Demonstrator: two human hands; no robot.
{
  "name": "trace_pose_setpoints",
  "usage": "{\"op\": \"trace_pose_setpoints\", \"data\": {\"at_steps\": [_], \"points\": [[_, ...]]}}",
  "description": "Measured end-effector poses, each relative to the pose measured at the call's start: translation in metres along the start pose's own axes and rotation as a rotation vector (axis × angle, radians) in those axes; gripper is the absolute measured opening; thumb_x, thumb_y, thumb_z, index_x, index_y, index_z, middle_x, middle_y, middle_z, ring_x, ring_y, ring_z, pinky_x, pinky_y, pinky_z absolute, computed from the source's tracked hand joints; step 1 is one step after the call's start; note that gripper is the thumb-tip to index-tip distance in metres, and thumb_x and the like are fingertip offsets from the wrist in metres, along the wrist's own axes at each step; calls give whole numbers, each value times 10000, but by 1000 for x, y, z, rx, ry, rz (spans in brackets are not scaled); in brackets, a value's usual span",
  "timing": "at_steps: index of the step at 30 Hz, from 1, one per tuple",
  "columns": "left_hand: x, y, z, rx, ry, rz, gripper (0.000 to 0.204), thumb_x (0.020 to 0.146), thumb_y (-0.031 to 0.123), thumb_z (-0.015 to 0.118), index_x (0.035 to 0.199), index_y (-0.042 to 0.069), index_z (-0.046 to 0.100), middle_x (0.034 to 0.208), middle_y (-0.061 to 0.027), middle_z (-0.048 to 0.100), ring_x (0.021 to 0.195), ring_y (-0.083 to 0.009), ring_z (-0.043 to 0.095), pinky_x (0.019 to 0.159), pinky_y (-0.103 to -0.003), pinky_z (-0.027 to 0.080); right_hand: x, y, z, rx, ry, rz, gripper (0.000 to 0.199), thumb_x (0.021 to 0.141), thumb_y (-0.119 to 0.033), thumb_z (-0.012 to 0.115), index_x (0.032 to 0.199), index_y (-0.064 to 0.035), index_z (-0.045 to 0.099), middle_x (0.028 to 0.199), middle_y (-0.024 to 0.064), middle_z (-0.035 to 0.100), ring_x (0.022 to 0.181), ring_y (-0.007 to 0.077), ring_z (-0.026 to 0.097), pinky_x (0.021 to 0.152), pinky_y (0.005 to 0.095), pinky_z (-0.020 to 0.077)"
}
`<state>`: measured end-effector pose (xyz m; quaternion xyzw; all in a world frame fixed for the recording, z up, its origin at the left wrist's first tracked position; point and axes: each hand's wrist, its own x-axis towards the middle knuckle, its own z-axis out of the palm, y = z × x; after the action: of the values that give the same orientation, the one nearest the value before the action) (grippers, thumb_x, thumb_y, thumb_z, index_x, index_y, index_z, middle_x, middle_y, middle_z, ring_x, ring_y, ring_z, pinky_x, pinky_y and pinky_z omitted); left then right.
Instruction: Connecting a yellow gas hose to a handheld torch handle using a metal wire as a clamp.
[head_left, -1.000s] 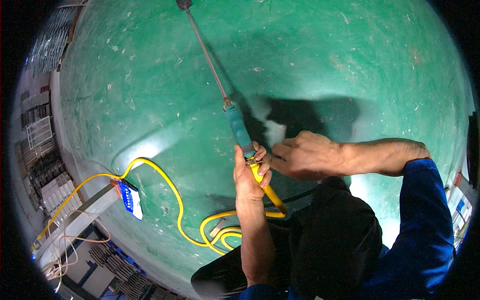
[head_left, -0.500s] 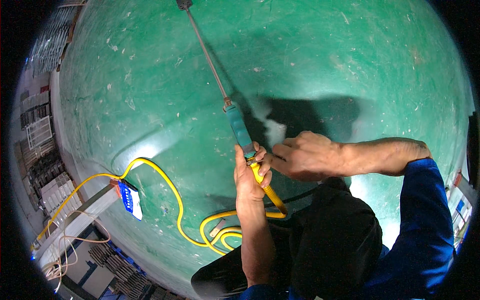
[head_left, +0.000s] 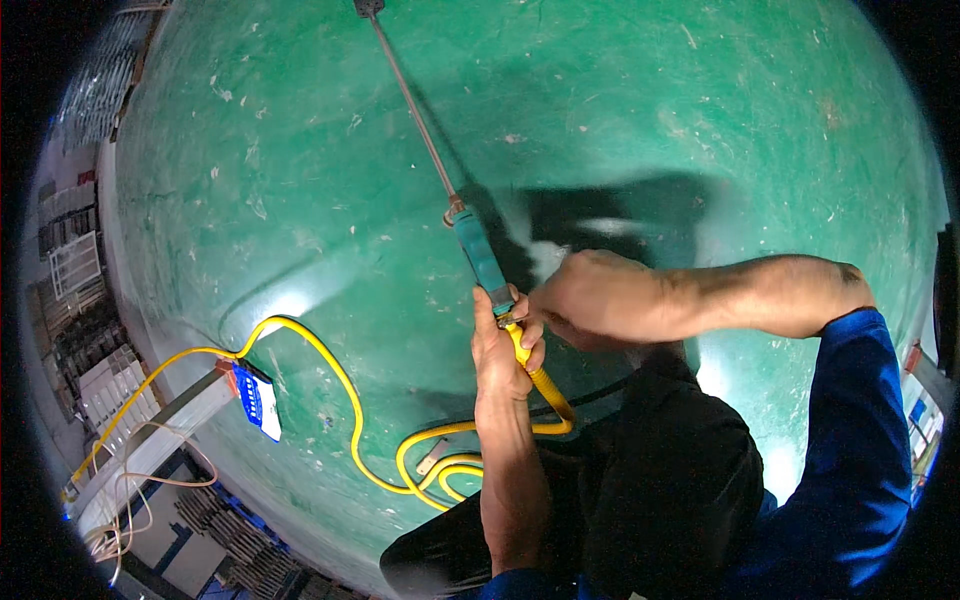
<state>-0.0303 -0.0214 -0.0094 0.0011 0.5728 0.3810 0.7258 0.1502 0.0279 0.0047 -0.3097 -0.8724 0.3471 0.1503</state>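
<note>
Hands meet at the rear of a teal-handled tool (head_left: 481, 257) held over the green floor (head_left: 700, 120): I see my left hand (head_left: 503, 350) clamped round its yellow hose (head_left: 350, 420), and my right hand (head_left: 590, 300) apparently pinching the joint, fingers together.

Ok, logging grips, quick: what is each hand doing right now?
Left hand: closed around the yellow hose end of the teal-handled long metal spray wand.
Right hand: fingers curled at that same joint; grip unclear.
</note>
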Motion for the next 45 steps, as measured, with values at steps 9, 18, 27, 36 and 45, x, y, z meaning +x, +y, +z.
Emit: {"op": "trace_pose_setpoints", "data": {"at_steps": [9, 18, 27, 36, 45], "points": [[1, 2, -3, -4, -46, 26, 526, 944, 613, 486, 1021, 96, 544, 768, 16, 486, 492, -63, 406, 347, -198, 267, -6, -2, 1, -385, 158, -249, 244, 813, -254, 613, 909, -32, 650, 753, 31, 545, 694, 179, 573, 469, 287, 475], [-2, 4, 4, 64, 32, 36, 531, 946, 623, 474, 1029, 103, 542, 775, 20, 510, 488, -62, 403, 345, -198, 266, 9, -6, -6, 146, -172, 178, 257, 860, -244, 615, 889, 3, 681, 689, 72, 596, 626, 154, 595, 514, 298, 475], [7, -3, 1, 128, 86, 43, 547, 940, 640, 466, 982, 99, 537, 749, 18, 504, 473, -76, 400, 342, -214, 272, 9, 11, -16, 482, -49, 224, 247, 882, -245, 620, 909, -4, 667, 745, 123, 648, 622, 170, 639, 521, 343, 499], [13, -9, -8, 134, 50, 14, 540, 963, 628, 424, 978, 94, 502, 750, 9, 487, 487, -71, 413, 347, -207, 286, 5, 7, 5, 107, 79, -16, 125, 831, -158, 656, 813, -35, 669, 686, 107, 613, 550, 214, 626, 462, 327, 501], [12, -6, -4, 180, 87, 67, 544, 960, 638, 419, 964, 100, 498, 754, 3, 501, 496, -66, 427, 348, -205, 286, 5, 12, 0, 546, -31, 298, 176, 754, -98, 647, 892, 5, 681, 761, 114, 637, 668, 175, 630, 569, 313, 504]]}}
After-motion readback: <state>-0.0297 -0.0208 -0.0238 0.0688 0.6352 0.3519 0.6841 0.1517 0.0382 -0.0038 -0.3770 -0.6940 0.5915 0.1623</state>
